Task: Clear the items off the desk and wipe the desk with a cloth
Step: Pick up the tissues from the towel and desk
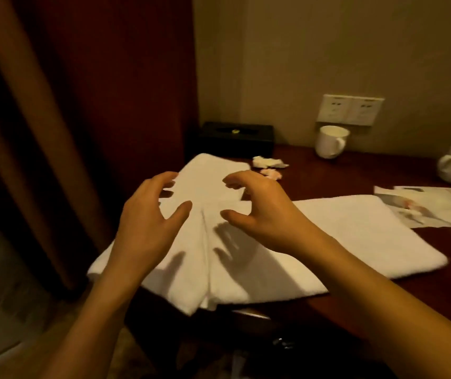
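Both grips are released: the left hand (147,214) and right hand (262,212) hover with curled fingers over the folded white towel (208,258) at frame centre on the desk (424,296), holding nothing.

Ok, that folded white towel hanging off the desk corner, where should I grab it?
Pinch the folded white towel at its two long side edges, one hand per side, coming from above. It lies flat with its near end overhanging the desk, and both hands already hover over its middle.

White towel (219,258), folded, lies over desk (424,296) corner at 7 o'clock; second folded towel (369,236) flat beside it at 3 o'clock, touching.
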Tool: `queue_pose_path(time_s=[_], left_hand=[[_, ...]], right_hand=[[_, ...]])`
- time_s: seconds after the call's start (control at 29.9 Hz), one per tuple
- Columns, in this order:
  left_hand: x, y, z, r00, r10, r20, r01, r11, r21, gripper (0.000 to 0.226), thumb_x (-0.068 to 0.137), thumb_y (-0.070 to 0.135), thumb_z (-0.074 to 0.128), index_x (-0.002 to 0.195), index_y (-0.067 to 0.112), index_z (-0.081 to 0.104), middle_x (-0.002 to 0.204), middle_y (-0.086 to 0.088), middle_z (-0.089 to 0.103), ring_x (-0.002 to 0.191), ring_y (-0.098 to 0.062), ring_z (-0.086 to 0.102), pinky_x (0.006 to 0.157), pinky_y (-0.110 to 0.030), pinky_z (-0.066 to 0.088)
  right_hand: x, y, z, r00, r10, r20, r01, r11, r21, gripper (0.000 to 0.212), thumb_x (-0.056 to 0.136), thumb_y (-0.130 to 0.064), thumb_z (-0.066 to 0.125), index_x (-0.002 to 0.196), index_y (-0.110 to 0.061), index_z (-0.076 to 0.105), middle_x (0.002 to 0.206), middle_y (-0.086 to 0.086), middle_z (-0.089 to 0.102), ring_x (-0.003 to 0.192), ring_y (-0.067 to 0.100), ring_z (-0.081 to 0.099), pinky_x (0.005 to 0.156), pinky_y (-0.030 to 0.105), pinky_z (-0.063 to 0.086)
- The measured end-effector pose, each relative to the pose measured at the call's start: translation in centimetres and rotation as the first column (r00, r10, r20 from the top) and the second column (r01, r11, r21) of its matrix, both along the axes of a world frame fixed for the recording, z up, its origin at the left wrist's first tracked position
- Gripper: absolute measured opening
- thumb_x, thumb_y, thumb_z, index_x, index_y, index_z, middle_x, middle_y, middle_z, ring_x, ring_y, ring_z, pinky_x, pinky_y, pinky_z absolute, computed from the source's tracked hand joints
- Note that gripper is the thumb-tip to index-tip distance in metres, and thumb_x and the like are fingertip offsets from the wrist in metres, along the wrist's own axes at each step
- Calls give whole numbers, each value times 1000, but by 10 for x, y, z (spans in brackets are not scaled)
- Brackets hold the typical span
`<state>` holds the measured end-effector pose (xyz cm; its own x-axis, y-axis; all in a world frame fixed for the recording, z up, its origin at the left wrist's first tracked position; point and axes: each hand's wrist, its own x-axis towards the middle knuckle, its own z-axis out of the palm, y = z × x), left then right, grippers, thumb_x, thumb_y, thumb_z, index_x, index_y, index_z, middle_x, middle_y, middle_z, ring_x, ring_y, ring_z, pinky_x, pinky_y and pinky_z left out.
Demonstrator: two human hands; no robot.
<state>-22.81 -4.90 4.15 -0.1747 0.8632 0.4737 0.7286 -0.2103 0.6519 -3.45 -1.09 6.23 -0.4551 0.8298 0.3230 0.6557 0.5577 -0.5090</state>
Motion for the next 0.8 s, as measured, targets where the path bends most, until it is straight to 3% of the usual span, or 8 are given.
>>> queue_pose_path(time_s=[0.27, 0.47, 0.8], left_hand=[[114, 101, -1, 965, -234, -117, 218, 967, -131, 49, 87, 28, 67, 132, 21, 50, 130, 1, 55, 108, -11, 55, 81, -22, 42], [144, 172, -17, 945, -256, -203, 214, 954, -208, 43, 87, 27, 65, 128, 19, 53, 122, -2, 57, 102, -17, 57, 76, -24, 43], [152, 257, -53, 904, -274, -329, 175, 938, -299, 47, 89, 38, 61, 131, 21, 50, 126, -2, 54, 109, -20, 54, 89, -35, 51]], right_hand=[[116, 56, 0, 977, -214, 17, 214, 976, -37, 56, 85, -32, 71, 135, -22, 48, 133, -4, 53, 120, 10, 51, 94, 20, 42], [136, 122, -19, 976, -207, 60, 211, 975, -67, 58, 84, -29, 72, 136, -19, 48, 132, -1, 53, 120, 12, 52, 95, 23, 44], [113, 239, -59, 976, -162, 143, 169, 985, -41, 63, 86, -25, 67, 142, -14, 41, 137, 6, 48, 125, 22, 44, 101, 31, 40]])
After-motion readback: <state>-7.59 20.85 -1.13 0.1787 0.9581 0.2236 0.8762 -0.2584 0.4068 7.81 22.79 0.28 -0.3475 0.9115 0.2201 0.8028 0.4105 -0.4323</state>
